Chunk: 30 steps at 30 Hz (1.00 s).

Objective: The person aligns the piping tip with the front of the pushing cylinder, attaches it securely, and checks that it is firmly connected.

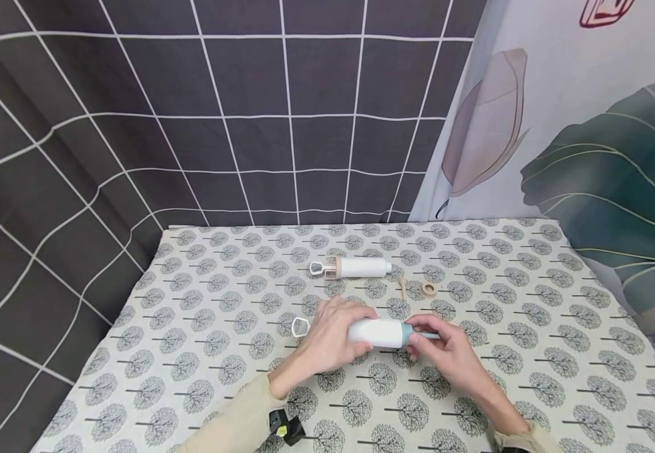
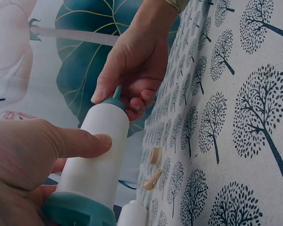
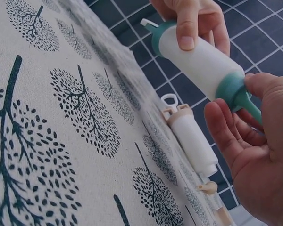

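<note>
Teal-capped white syringe (image 1: 377, 333) held just above counter (image 1: 531, 377), lower centre of frame, long axis running left-right. Left hand (image 1: 327, 336) wrapped round barrel; right hand (image 1: 446, 349) pinching teal nozzle (image 1: 426, 335) at right end. Beige-capped syringe (image 1: 352, 268) lying further up, untouched.

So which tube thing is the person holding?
Look at the tree-print tablecloth. Near its middle, both hands, left hand and right hand, hold a white tube. Its caps are teal; the other tube, lying behind, has a beige cap.
</note>
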{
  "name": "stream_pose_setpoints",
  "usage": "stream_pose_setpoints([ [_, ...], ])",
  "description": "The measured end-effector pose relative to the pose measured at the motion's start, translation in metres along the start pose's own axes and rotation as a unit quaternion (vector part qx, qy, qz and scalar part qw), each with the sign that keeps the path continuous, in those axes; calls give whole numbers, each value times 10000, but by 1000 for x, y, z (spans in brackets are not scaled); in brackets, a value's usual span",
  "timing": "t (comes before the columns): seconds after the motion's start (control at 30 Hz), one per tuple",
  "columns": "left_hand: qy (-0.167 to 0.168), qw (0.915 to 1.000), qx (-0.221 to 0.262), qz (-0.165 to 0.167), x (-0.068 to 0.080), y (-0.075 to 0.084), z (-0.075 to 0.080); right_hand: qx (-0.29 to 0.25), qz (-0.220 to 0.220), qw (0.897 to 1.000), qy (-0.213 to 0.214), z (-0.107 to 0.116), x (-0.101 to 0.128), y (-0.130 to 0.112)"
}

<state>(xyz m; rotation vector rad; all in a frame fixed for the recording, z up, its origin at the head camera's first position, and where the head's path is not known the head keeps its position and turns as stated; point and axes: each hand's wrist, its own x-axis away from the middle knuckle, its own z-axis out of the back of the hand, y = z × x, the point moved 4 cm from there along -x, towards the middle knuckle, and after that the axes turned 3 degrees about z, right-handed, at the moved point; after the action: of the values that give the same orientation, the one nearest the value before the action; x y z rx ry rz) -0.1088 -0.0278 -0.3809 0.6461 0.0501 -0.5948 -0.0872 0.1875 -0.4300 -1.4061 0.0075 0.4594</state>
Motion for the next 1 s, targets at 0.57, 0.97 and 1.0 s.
stream_pose_setpoints([
  [0.57, 26, 10000, 79, -9, 0, -2, 0, -8, 337, 9994, 55, 0, -2, -5],
  [0.97, -5, 10000, 58, -7, 0, -1, 0, -197, 1288, 9913, -194, -2, -3, -8],
  [1.0, -10, 10000, 64, -5, 0, -1, -1, -193, 1296, 9912, -206, -2, -3, -7],
])
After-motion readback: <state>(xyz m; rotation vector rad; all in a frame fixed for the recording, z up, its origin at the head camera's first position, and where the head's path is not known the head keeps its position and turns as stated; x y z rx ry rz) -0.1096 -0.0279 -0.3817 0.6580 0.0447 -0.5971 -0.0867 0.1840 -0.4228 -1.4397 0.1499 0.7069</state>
